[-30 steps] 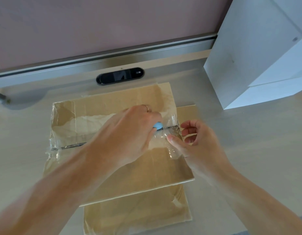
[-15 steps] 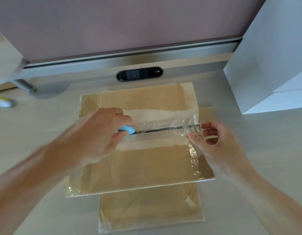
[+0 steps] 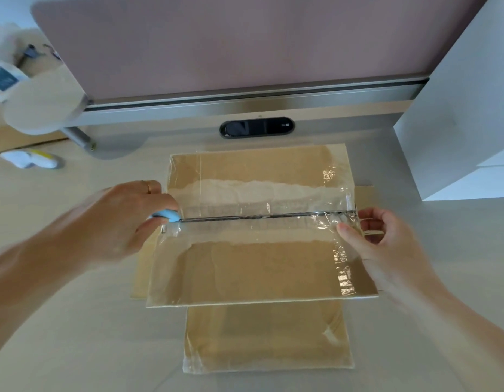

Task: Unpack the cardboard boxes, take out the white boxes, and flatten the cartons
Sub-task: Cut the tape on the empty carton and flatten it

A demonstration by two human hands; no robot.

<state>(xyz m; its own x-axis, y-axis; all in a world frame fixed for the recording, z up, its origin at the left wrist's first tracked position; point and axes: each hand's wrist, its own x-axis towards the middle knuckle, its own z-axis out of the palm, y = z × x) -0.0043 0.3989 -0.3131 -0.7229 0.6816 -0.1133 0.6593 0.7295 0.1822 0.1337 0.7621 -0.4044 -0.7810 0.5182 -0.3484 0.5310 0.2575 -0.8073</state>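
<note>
On tabletop (image 3: 75, 321), gripping blue cutter (image 3: 167, 215) w/ L hand (image 3: 123, 219) at carton (image 3: 259, 273) seam's left end, pinching right edge w/ R hand (image 3: 386, 244); risk if pushed deep: scored contents.

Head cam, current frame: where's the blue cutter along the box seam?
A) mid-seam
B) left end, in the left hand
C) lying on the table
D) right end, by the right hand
B: the left hand grips the blue cutter at the left end of the taped seam of the cardboard box, while the right hand holds the box's right edge.
</note>
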